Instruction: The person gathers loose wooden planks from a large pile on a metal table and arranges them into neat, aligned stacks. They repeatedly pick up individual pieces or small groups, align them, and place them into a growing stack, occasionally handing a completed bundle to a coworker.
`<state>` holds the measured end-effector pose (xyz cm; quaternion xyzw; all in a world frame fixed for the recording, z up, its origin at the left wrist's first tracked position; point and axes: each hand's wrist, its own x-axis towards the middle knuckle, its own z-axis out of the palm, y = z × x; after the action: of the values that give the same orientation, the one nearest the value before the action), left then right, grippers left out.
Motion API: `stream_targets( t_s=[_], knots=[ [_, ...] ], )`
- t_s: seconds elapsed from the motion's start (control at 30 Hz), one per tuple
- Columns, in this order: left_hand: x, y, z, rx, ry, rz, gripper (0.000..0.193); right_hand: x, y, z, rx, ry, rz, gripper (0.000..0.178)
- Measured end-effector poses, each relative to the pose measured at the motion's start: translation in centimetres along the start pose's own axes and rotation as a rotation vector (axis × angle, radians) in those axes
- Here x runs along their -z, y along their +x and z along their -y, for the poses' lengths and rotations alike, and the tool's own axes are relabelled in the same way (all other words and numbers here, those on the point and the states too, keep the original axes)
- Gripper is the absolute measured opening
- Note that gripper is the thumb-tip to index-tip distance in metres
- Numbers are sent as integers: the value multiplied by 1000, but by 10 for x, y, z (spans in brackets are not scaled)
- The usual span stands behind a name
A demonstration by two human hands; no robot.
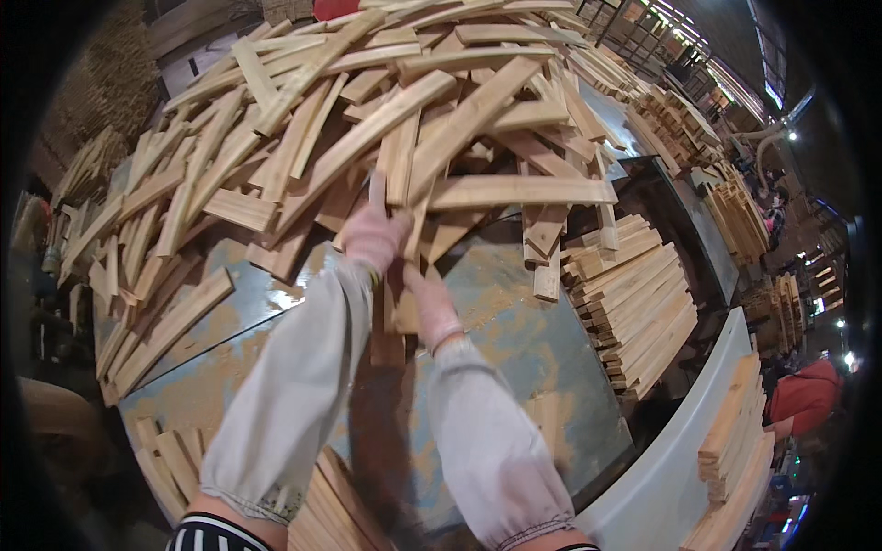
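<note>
Both my hands are together at the near edge of a big heap of wooden slats (478, 115). My left hand (372, 237), in a pale pink glove, is closed on a wooden slat (405, 320), one finger stretched along the wood toward the heap. Just below and to the right, my right hand (434, 308) grips the same slat lower down, its fingertips partly hidden behind the wood. The slat points away from me, and its far end merges with the heap. Light grey sleeve covers run over both forearms.
A metal table (514, 344) dusted with sawdust lies under the hands. To the right, slats are stacked in a neat row (643, 308). More slats (322, 514) lie near my body. A pale curved panel (675, 459) and a person in red (804, 399) are at far right.
</note>
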<state>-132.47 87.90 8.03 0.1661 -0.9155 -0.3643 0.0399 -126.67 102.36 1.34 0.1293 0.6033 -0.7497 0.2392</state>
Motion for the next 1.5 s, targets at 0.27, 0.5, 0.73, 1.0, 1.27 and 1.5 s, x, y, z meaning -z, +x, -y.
stream_targets(
  t_s=[0.27,0.5,0.73,1.0,1.27,1.5],
  knots=[
    [23,-342,53,187,-453,132,59,62,-287,-108,17,-284,-101,42],
    [58,-434,57,283,-431,189,87,147,-376,-189,37,-844,-595,49],
    [7,-361,-1,615,-183,177,117,115,-394,-130,258,-1319,-257,36],
    [-22,-313,-30,657,109,184,136,54,-334,-59,396,-853,-773,41],
    [18,-350,17,599,-110,381,122,75,-309,-61,51,-29,-156,57],
    [86,-469,29,587,-431,495,115,109,-268,-91,57,-462,-580,60]
  ],
)
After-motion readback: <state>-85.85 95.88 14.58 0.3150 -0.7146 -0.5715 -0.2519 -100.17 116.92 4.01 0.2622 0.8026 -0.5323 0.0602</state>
